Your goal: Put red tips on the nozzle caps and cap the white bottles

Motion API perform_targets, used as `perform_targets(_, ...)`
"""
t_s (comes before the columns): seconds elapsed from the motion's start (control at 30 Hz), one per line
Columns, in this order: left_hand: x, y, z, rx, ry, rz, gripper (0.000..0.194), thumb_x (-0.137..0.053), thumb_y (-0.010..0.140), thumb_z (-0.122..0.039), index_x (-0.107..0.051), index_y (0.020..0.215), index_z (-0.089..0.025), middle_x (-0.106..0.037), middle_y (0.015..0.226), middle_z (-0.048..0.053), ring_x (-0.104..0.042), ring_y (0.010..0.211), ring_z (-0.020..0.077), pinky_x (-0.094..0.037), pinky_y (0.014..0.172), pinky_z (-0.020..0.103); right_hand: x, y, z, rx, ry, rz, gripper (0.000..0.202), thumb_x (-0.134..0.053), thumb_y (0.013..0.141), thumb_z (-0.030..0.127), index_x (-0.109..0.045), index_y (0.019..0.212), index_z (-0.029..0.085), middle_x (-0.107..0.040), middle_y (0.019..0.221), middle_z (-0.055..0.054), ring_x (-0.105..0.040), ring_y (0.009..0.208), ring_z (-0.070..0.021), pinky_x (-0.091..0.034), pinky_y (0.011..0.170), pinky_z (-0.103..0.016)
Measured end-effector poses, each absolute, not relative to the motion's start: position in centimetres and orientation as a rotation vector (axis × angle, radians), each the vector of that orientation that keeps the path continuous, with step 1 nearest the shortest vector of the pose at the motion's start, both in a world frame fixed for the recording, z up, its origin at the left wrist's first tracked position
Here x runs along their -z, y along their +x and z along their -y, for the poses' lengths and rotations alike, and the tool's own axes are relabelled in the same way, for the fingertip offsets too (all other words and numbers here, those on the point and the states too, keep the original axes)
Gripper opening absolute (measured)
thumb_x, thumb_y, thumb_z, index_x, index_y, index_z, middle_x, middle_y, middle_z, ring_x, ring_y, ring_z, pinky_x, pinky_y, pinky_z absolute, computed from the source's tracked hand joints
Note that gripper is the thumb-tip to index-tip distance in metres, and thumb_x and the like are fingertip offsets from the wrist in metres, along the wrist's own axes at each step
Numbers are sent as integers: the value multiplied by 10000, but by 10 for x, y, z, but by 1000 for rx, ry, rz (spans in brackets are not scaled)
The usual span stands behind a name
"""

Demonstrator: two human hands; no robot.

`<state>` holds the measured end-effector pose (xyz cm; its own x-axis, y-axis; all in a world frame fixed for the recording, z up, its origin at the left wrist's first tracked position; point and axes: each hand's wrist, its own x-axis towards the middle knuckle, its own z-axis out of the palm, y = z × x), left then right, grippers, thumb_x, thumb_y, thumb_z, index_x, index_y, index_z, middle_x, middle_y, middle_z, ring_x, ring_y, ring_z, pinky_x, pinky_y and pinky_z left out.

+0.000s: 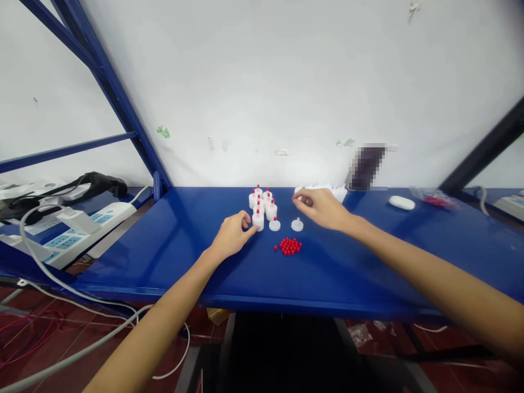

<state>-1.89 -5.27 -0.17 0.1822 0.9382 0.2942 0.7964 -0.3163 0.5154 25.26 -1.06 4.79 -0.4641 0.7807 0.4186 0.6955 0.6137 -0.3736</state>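
Several small white bottles with red tips (262, 204) stand clustered at the back middle of a blue table (368, 262). My left hand (231, 234) rests on the table and touches the nearest bottle (257, 219) with its fingertips. Beside that bottle sit a white cap with a red tip (274, 224) and a plain white cap (297, 224). A small heap of red beads (290, 245) lies in front of them. My right hand (322, 208) hovers just behind the plain cap, fingers pinched; whether it holds anything is too small to tell.
A white oval object (402, 202) and a clear bag with red pieces (434, 198) lie at the back right. White power strips (77, 228) and cables (57, 284) sit on the left. Blue frame struts (118, 103) rise at the left; a white wall is behind.
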Motion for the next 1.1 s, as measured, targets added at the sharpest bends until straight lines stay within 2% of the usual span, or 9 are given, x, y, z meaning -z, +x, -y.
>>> perform_targets(0.17,-13,-13,70,-1000,2190,-1751,293,-627,854,-425,-547,704,-187,-603,646,-27,-534,589,131,-365,592,248,-9,279,15,-182,-1279,2366,351,-572,887,411,-665,1145,191,-705,964,-53,-644,774,-205,-453,685,-322)
perform_targets(0.33,-30,8,90,-864,2257,-1267,255,-582,890,-335,-608,694,-175,-509,487,-65,-439,447,78,-350,527,218,10,282,19,-197,-1207,2495,392,-587,880,446,-639,1186,207,-635,1096,-84,-642,900,-224,-482,782,-349)
perform_targets(0.43,-61,15,68,-1371,2006,-1165,284,-583,878,-357,-597,667,-168,-525,493,-42,-449,424,80,-326,454,211,12,284,16,-208,-1168,2495,338,-538,913,433,-637,1136,199,-623,1055,-79,-626,859,-210,-471,773,-344)
perform_targets(0.5,-93,18,41,-1792,1779,-979,333,-559,888,-425,-543,658,-185,-474,457,-51,-384,369,76,-281,403,215,11,286,15,-253,-1145,2469,302,-540,908,417,-624,1083,187,-623,992,-70,-607,821,-202,-454,748,-334)
perform_targets(0.57,-127,23,13,-1966,1731,-827,378,-521,895,-472,-500,639,-196,-423,458,-55,-359,369,74,-264,405,216,9,290,16,-354,-1119,2421,251,-541,897,380,-594,1041,181,-623,913,-50,-580,763,-187,-432,710,-315)
perform_targets(0.67,-156,40,-9,-1840,2078,-811,364,-470,905,-427,-511,636,-186,-419,500,-45,-392,416,73,-301,471,212,5,296,19,-488,-1065,2382,163,-480,914,332,-532,979,192,-594,825,-13,-529,705,-169,-399,678,-297)
perform_targets(0.73,-149,53,-6,-1663,2469,-860,296,-486,882,-346,-539,650,-171,-462,561,-30,-441,503,80,-350,555,225,3,298,21,-518,-1034,2397,130,-422,936,313,-487,915,202,-562,806,-2,-514,719,-172,-391,693,-301)
perform_targets(0.9,-69,57,26,-805,3063,-859,241,-474,844,-309,-562,646,-203,-523,580,16,-475,554,151,-403,607,307,1,294,25,-490,-1063,2384,147,-414,965,350,-448,943,208,-542,806,2,-516,721,-176,-393,703,-306)
perform_targets(1.1,-13,22,37,-465,3190,-661,202,-481,843,-329,-563,702,-211,-545,576,24,-485,515,162,-349,513,305,0,286,32,-455,-1110,2425,204,-523,932,361,-454,1055,213,-558,777,23,-528,686,-164,-378,655,-283)
